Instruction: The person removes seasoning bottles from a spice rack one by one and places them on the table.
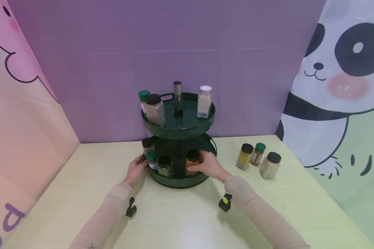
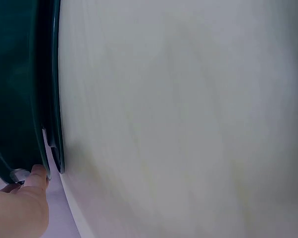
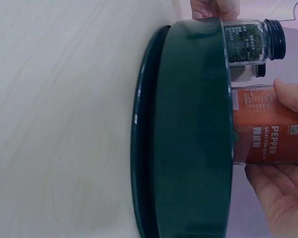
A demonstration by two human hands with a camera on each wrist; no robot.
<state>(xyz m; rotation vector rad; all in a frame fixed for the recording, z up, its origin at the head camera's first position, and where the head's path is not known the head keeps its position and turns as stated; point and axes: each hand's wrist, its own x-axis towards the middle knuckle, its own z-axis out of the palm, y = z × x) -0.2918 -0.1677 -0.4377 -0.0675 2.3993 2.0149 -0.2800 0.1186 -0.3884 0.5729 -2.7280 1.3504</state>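
A dark green two-tier round rack (image 1: 179, 182) stands on the table. On its lower tier, my right hand (image 1: 210, 166) grips a jar of orange-red pepper (image 1: 191, 162) with a black lid, thumb on one side and fingers on the other. The pepper jar's base meets the tray in the right wrist view, its label (image 3: 270, 134) facing the camera. At the tray's left edge, my left hand (image 1: 136, 170) holds the rim (image 2: 40, 144); part of its grip is hidden. Beside that hand are a green-lidded jar (image 1: 152, 162), a black-lidded herb jar (image 1: 165, 167) and another black-lidded jar (image 1: 148, 146).
The upper tier (image 1: 187, 133) bears a green-lidded jar (image 1: 143, 98), a black-lidded jar (image 1: 155, 112) and a white-lidded jar (image 1: 204, 102). To the right on the table stand a yellow jar (image 1: 244, 158), a green-lidded red jar (image 1: 257, 155) and a beige jar (image 1: 269, 167).
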